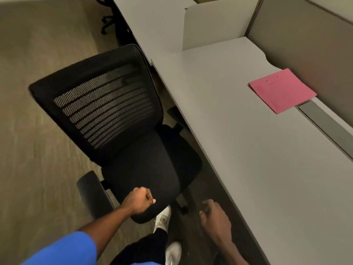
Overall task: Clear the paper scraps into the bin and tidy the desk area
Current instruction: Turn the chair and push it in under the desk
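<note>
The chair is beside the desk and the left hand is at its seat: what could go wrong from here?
1. The chair sits close to the desk edge; pushed further, its far armrest may hit it.
2. A shoe is right beside the seat's near corner, so the base could roll onto the foot.
3. The left hand looks closed on something small and white; it could drop.

Office chair [122, 134]: black, mesh back, left of centre, seat partly tucked under.
Pink folder [281, 90]: flat, far right.
White shoes [164, 219]: near, bottom centre.
</note>
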The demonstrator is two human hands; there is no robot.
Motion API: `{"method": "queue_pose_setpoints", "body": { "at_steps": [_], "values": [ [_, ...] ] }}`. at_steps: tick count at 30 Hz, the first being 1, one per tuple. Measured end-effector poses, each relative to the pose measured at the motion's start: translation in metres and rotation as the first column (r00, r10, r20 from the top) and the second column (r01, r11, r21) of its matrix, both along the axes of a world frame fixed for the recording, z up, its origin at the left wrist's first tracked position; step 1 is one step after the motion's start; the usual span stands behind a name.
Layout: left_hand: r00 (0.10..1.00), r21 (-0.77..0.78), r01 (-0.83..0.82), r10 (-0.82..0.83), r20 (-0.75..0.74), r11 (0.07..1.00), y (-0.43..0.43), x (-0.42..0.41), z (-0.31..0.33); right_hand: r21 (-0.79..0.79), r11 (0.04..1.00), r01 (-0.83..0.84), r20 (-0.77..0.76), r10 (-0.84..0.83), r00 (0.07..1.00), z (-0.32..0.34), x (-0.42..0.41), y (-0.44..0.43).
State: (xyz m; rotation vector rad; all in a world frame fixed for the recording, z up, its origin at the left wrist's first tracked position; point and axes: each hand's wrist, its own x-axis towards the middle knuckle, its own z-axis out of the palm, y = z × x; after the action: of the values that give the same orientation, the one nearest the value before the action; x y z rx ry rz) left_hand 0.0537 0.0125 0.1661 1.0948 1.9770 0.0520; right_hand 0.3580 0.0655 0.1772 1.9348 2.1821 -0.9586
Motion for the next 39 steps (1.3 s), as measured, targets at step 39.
{"method": "queue_pose_setpoints", "body": {
  "at_steps": [39],
  "values": [
    [0.841, 0.430, -0.534, 0.511, 0.178, 0.728, -0.048, -0.319, 0.119, -0.082, 0.725, -0.684, 0.079, 0.689, 0.720, -0.051, -0.342, -0.149]
  ]
}}
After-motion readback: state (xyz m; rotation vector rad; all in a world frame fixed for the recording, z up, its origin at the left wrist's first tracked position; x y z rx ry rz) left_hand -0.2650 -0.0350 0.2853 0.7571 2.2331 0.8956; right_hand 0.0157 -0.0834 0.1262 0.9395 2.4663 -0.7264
